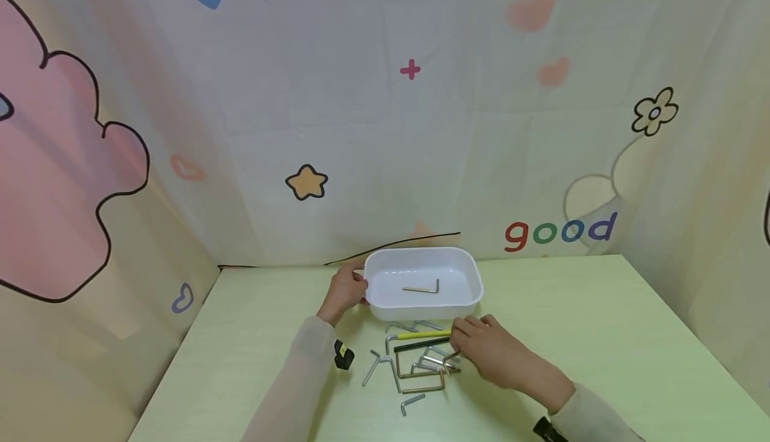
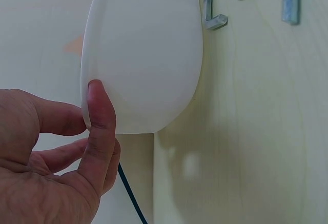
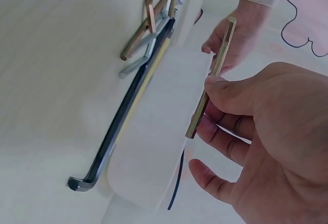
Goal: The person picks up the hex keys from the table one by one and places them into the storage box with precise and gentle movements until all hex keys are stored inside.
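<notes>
My left hand (image 1: 347, 288) pinches the left rim of a white plastic tub (image 1: 394, 312), thumb and fingers on either side of the wall in the left wrist view. Inside the tub lies one L-shaped hex key (image 1: 421, 289). In front of it, my right hand (image 1: 490, 356) holds a brass-coloured hex key (image 3: 221, 60) between thumb and fingers, over a loose pile. That pile includes a hex key with a yellow long arm (image 1: 424, 336), a black hex key (image 1: 415, 346) and a copper-coloured one (image 1: 421, 390). Part of the pile is hidden behind the right hand.
Several silver hex keys lie around the pile; one small silver key (image 1: 412, 402) sits nearest the front. The pale wooden table (image 1: 571, 335) ends at a printed curtain (image 1: 355, 128) just behind the tub. Dark wrist straps (image 1: 343, 355) show at the sleeves.
</notes>
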{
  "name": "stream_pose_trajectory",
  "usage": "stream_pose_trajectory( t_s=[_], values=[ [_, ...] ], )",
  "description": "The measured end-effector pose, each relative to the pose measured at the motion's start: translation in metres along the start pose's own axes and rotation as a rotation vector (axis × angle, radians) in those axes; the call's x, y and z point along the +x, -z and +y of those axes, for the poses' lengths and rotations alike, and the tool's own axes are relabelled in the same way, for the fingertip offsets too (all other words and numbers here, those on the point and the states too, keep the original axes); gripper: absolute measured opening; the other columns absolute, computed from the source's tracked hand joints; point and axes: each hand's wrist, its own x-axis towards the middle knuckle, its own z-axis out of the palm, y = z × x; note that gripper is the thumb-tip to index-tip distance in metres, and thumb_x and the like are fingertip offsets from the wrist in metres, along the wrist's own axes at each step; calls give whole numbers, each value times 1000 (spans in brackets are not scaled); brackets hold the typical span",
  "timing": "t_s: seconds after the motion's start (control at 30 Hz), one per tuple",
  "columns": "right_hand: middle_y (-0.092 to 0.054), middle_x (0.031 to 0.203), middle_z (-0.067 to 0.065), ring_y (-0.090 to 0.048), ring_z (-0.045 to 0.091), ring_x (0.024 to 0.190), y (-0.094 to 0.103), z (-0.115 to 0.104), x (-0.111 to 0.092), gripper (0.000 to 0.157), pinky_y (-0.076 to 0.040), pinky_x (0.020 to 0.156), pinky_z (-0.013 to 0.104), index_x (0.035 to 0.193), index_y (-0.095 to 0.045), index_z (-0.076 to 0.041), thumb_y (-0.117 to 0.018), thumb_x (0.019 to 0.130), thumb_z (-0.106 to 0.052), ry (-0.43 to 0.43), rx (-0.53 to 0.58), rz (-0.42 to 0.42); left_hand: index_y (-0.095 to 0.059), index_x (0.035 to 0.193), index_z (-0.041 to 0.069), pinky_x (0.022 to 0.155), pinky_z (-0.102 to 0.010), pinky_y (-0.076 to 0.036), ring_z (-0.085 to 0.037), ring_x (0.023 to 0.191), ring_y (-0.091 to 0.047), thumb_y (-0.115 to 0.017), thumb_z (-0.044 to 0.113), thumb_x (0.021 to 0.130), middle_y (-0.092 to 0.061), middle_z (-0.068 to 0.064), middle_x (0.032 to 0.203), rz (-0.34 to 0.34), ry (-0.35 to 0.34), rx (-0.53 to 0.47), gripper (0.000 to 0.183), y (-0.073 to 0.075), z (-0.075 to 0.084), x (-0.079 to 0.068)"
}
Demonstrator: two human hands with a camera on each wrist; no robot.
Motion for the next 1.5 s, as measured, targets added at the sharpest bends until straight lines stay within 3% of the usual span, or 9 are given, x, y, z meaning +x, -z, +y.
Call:
stream_pose_trajectory(
  t_s=[0.23, 0.43, 0.7, 0.87, 1.13, 1.5],
  values=[
    [-46, 91, -10, -43, 9, 87, 8, 6, 4, 14, -40, 74, 29, 89, -55, -21, -69, 90, -16, -24, -18, 37, -50, 138, -2, 62, -35, -63, -16, 63, -59, -53, -3, 90, -58, -15, 96, 8, 10, -1, 48, -1, 1, -2],
    [-51, 93, -8, -48, 12, 88, 16, 11, 10, 18, -44, 74, 32, 90, -57, -20, -74, 86, -15, -54, -15, 64, -51, 137, -2, 63, -37, -63, -16, 62, -58, -53, -3, 89, -57, -14, 96, 15, 9, 0, 48, -2, 1, -2],
    [-53, 94, -6, -51, 14, 89, 24, 21, 19, 20, -47, 75, 34, 93, -57, -17, -74, 86, -11, -110, 31, 72, -51, 137, -3, 58, -31, -61, -17, 66, -59, -52, -4, 89, -57, -14, 95, 13, 0, 1, 48, -2, -2, -1],
    [-56, 98, -4, -55, 16, 93, 30, 27, 28, 19, -50, 81, 40, 95, -59, -16, -74, 86, -11, -147, 52, 84, -50, 137, -3, 60, -34, -62, -17, 65, -59, -53, -4, 89, -57, -14, 96, 9, 5, -6, 48, -2, -4, -1],
    [-57, 99, -1, -56, 17, 93, 34, 38, 45, 18, -49, 74, 38, 95, -58, -15, -73, 87, -9, -129, 41, 127, -50, 138, -3, 62, -37, -63, -16, 62, -59, -54, -4, 90, -57, -14, 95, 4, 6, -6, 48, -1, -3, 0],
    [-58, 102, 2, -56, 22, 96, 35, 50, 69, 13, -50, 74, 42, 96, -59, -13, -70, 90, -10, -153, 75, 121, -50, 137, -3, 66, -41, -63, -16, 62, -59, -53, -4, 90, -57, -15, 96, 9, 6, -11, 48, -2, -1, 0]
  ],
)
